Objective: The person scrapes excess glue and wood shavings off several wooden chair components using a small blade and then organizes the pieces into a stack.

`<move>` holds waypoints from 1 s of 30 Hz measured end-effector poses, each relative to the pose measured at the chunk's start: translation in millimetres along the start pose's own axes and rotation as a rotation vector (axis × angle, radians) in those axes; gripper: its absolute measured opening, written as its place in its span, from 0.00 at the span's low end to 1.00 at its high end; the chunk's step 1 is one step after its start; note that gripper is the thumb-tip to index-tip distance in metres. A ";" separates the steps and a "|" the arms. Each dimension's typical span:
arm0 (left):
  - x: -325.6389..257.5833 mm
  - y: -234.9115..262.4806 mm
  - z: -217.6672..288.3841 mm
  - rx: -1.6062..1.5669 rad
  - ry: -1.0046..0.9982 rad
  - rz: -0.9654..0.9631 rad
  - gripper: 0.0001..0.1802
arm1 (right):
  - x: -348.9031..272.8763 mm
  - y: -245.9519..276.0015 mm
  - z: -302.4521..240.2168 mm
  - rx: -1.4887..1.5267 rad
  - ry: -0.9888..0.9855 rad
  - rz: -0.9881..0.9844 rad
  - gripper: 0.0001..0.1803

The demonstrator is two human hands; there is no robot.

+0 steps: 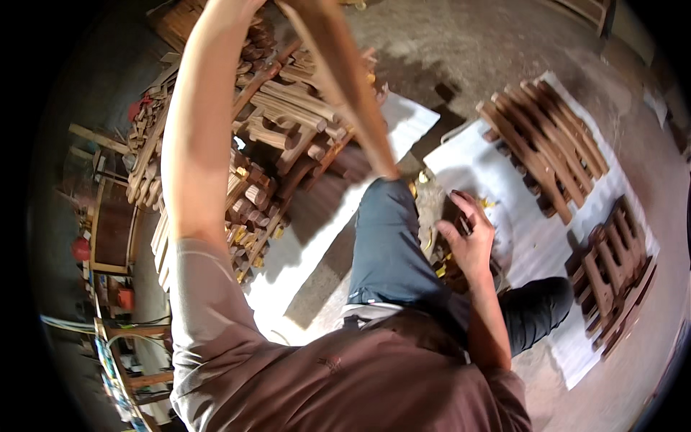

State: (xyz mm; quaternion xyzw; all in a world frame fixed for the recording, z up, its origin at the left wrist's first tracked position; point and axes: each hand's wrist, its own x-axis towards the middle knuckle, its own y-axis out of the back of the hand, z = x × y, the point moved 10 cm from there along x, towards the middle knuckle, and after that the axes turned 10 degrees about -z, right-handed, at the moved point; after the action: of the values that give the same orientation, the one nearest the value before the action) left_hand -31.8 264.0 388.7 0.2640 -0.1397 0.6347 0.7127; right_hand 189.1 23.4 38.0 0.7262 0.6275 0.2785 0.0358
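Observation:
My left arm reaches up to the top edge of the picture, where my left hand [234, 9] is cut off next to the upper end of a long, light-brown wooden piece [353, 93]. That piece slants down and its lower end rests on my left knee [392, 216] in blue-grey trousers. Whether the hand grips it is hidden. My right hand [469, 234] hovers low between my legs with fingers curled around a small dark object. Under it lie yellow scraps [434, 248].
A big heap of turned and cut wooden parts [288, 122] fills the floor to my left. To my right, white sheets [468, 155] carry rows of dark wooden parts [547, 137] and a second group of dark wooden parts [612, 277]. Wooden frames [111, 223] stand far left.

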 end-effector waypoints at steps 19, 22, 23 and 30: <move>4.0 -203.0 -206.0 -0.635 0.527 -0.348 0.32 | -6.2 146.0 -18.7 -1.003 -0.070 0.168 0.29; -33.9 -261.3 -200.3 -0.799 0.573 -0.560 0.23 | -15.2 162.2 -0.7 -0.850 -0.096 0.196 0.27; -51.8 -283.9 -200.4 -0.852 0.620 -0.648 0.22 | -18.3 166.2 7.0 -0.803 -0.074 0.212 0.27; -179.4 -385.8 -207.1 -0.860 0.688 -0.915 0.40 | -40.1 197.5 38.8 -0.885 -0.125 0.361 0.24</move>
State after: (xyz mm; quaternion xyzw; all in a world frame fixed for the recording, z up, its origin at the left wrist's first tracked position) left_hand 289.7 208.4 45.9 -0.2235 -0.0202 0.2082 0.9520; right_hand 380.3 -43.8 70.2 0.7539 0.3092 0.4764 0.3303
